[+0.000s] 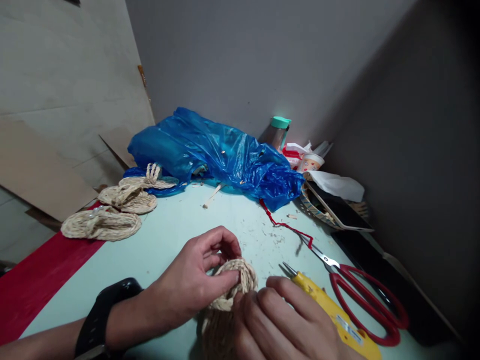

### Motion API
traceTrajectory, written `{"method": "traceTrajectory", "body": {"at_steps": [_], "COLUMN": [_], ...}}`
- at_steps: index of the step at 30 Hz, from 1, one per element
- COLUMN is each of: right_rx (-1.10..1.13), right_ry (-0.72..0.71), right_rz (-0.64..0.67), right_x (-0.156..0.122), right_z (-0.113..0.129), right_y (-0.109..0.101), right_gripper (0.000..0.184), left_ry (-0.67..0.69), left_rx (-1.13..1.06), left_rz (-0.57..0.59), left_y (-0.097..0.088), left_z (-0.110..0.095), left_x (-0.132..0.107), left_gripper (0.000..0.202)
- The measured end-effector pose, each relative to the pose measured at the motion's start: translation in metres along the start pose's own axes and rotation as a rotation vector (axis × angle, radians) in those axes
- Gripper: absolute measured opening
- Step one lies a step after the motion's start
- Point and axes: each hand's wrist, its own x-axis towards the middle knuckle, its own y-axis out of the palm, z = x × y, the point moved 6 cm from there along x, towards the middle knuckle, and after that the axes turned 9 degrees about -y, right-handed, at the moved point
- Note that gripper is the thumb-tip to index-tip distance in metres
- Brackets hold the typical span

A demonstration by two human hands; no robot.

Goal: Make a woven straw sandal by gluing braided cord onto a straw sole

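A small braided straw sandal [245,275] is upright in front of me, its rounded end uppermost and its lower part in shadow. My left hand [204,272] grips that end from the left, thumb inside the loop and fingers behind it. Curled against the right side of the braid is my right hand [281,317], fingertips pinched at the straw; whether a strand is between them is hidden. Just beyond the right hand lies a yellow tool [326,305] with a pointed metal tip. Red-handled scissors [339,270] rest beside it, blades pointing away and left.
Straw sandals [101,223] line the left, near a red strip [48,285]. A blue plastic bag [213,145] lies along the wall. Red cord [285,225] reaches the scissors. At right are a basket [315,207], a tablet-like device [341,205], a cup [311,162] and a bottle [277,132].
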Motion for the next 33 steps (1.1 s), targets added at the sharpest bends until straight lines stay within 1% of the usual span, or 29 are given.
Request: {"method": "traceTrajectory", "body": {"at_steps": [3,6,8,11,13,17,20,24,28,31,33], "right_rx": [0.018,0.076,0.164,0.362,0.509,0.759,0.859,0.959,0.904,0.862,0.813], "right_ry": [-0.013,0.031,0.122,0.332,0.458,0.627,0.724,0.759,0.775,0.719,0.661], "right_rz": [0.009,-0.015,-0.011,0.017,0.009,-0.029,0.01,-0.044,-0.075,-0.063,-0.043], "right_x": [0.0,-0.002,-0.005,-0.011,-0.014,-0.019,-0.025,-0.03,-0.032,-0.028,-0.026], "right_z": [0.0,-0.005,-0.012,-0.025,-0.032,-0.043,-0.05,-0.056,-0.06,-0.057,-0.053], "right_y": [0.0,0.001,0.005,0.013,0.016,0.017,0.021,0.026,0.03,0.031,0.031], "right_gripper": [0.032,0.034,0.032,0.018,0.014,0.027,0.027,0.025,0.026,0.024,0.021], "left_ry": [0.015,0.004,-0.022,-0.048,-0.053,-0.053,-0.084,-0.095,-0.102,-0.098,-0.086], "left_rx": [-0.001,-0.009,-0.035,-0.061,-0.064,-0.102,-0.141,-0.149,-0.164,-0.069,-0.017], "left_rz": [-0.012,0.002,0.026,0.041,0.038,0.07,0.09,0.108,0.121,0.096,0.052], "left_y": [0.0,-0.001,-0.004,-0.01,-0.013,-0.014,-0.011,-0.008,-0.009,-0.01,-0.011], "left_z": [-0.001,0.0,0.003,0.008,0.01,0.012,0.013,0.014,0.017,0.018,0.018], "left_x": [-0.001,0.002,0.007,0.014,0.017,0.019,0.019,0.018,0.02,0.02,0.021], "left_gripper": [0.022,0.019,0.016,0.014,0.014,0.015,0.016,0.013,0.017,0.017,0.013]}}
